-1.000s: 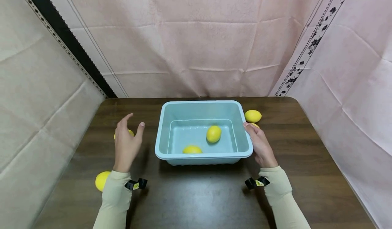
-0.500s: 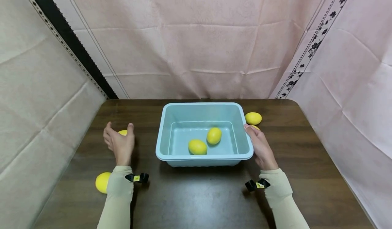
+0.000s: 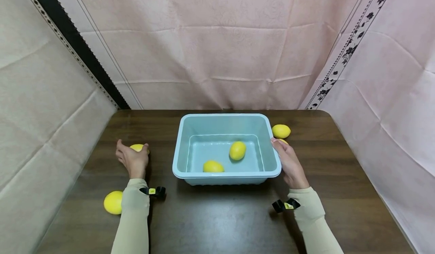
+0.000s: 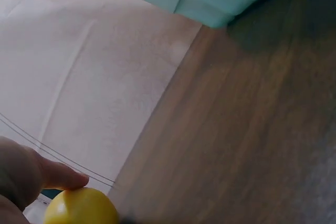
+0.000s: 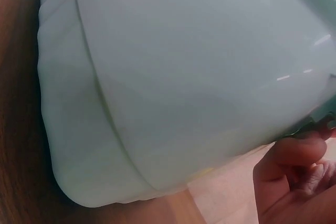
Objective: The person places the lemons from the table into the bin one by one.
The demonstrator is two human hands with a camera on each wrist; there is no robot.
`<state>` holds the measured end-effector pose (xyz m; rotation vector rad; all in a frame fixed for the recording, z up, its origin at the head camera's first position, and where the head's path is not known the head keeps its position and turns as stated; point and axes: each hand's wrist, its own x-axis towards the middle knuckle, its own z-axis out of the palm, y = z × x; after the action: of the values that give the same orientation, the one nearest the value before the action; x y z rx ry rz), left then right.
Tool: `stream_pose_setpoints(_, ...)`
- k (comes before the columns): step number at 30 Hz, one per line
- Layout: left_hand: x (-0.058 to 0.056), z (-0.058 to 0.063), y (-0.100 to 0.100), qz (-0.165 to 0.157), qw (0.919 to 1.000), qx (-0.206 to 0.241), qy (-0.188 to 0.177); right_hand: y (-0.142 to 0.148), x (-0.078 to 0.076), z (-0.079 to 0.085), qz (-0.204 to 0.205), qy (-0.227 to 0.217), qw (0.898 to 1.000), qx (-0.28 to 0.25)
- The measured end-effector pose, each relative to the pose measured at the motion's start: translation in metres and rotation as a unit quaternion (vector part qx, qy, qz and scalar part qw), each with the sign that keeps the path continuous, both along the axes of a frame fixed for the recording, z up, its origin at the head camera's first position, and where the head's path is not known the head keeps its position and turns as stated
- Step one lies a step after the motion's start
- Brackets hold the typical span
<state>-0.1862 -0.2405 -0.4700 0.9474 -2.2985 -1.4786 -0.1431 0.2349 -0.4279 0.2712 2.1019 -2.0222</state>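
Observation:
At the left of the table, my left hand (image 3: pixel 133 162) grips a yellow lemon (image 3: pixel 137 147), its thumb on the right side and its fingers on the left. In the left wrist view the thumb lies against that lemon (image 4: pixel 81 207). My right hand (image 3: pixel 289 165) holds the right rim of a light blue plastic basin (image 3: pixel 225 174); the right wrist view shows its thumb at the rim. Inside the basin lie two lemons, one right of centre (image 3: pixel 237 150) and one near the front wall (image 3: pixel 213 166), partly hidden by the rim.
Another lemon (image 3: pixel 113 202) lies beside my left forearm. Right of the basin sits a lemon (image 3: pixel 281 131), with a further lemon (image 3: pixel 283 141) mostly hidden behind my right hand. Pale cloth (image 3: pixel 217 57) hangs behind the dark wooden table (image 3: pixel 217 220).
My left hand has moved left and down onto the lemon and closed round it. The front lemon in the basin rolled right, then back left. My right hand stays on the rim.

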Motion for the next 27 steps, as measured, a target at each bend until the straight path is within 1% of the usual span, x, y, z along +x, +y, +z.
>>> stream_pose_setpoints(5, -0.001, -0.007, -0.003, -0.025, 0.9992, -0.014, -0.028, 0.0, 0.001, 0.0, 0.004, -0.002, 1.0, 0.004)
stream_pose_setpoints(7, -0.002, -0.008, -0.003, -0.03, 0.9988, -0.021, -0.033, 0.0, 0.001, 0.001, 0.005, 0.001, 1.0, 0.001)
stream_pose_setpoints(11, -0.004, -0.008, -0.001, -0.039, 0.9979, -0.036, -0.038, 0.0, 0.002, 0.002, 0.003, 0.007, 1.0, -0.005)
stream_pose_setpoints(15, -0.005, -0.01, 0.001, -0.039, 0.9973, -0.043, -0.046, 0.0, 0.0, 0.002, -0.001, 0.007, 1.0, -0.006)
stream_pose_setpoints(20, -0.006, -0.015, 0.002, -0.045, 0.996, -0.063, -0.045, -0.002, -0.001, 0.001, -0.004, 0.003, 1.0, -0.002)
stream_pose_setpoints(23, -0.006, -0.017, 0.003, -0.053, 0.9951, -0.074, -0.038, -0.003, -0.001, -0.001, -0.006, 0.008, 1.0, -0.006)
stream_pose_setpoints(27, -0.006, -0.021, 0.002, -0.056, 0.9943, -0.084, -0.034, -0.003, -0.001, -0.002, -0.01, 0.015, 1.0, -0.009)
